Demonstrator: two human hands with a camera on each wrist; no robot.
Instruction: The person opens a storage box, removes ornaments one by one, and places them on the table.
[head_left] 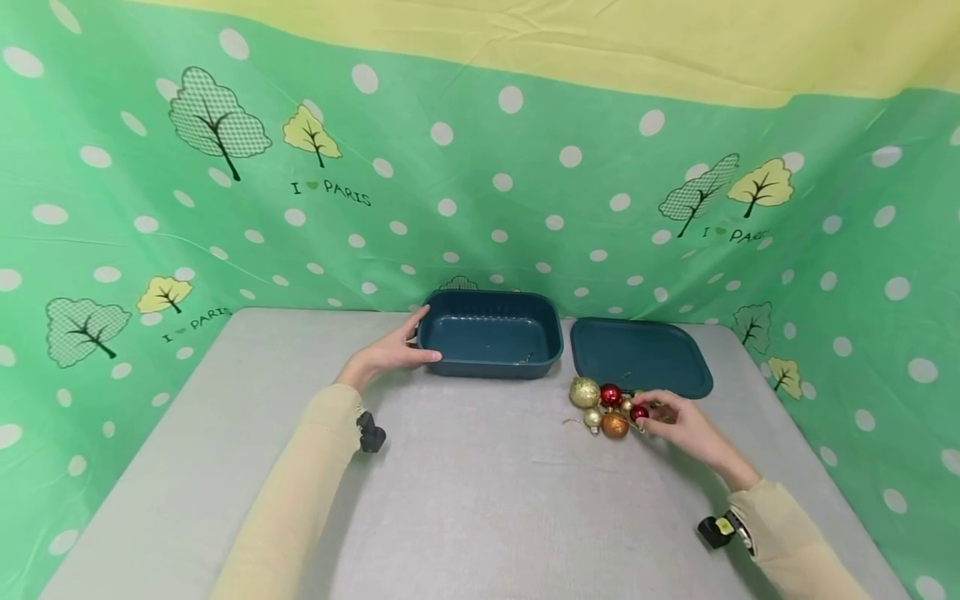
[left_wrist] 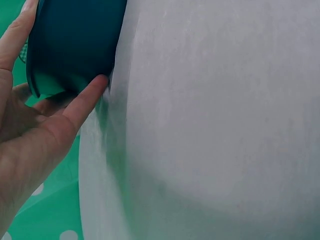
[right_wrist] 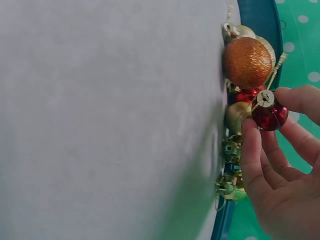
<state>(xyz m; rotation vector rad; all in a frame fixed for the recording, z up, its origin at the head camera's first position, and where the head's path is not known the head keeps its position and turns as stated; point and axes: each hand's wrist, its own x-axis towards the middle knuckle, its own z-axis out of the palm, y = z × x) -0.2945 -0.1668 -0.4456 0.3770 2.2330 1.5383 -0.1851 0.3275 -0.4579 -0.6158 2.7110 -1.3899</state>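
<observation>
My right hand [head_left: 678,423] pinches a small shiny red Christmas bauble [right_wrist: 270,116] between thumb and fingertips; its gold cap and cord face the right wrist camera. Beside it lie several other baubles: a large glittery gold one [head_left: 585,392], another red one [head_left: 611,394], an orange one [head_left: 615,425] and a small pale gold one [head_left: 592,419]. At the left end of a deep dark-blue box [head_left: 491,369], my left hand [head_left: 390,348] holds on, thumb at the front corner and a finger toward the back. In the left wrist view the fingers [left_wrist: 92,97] straddle that end.
A flat dark-blue lid [head_left: 637,350] lies right of the box, behind the baubles. All stand on a grey-covered table [head_left: 487,492]. A green dotted cloth [head_left: 495,183] hangs behind and at both sides. A thin gold cord [head_left: 573,422] lies by the baubles.
</observation>
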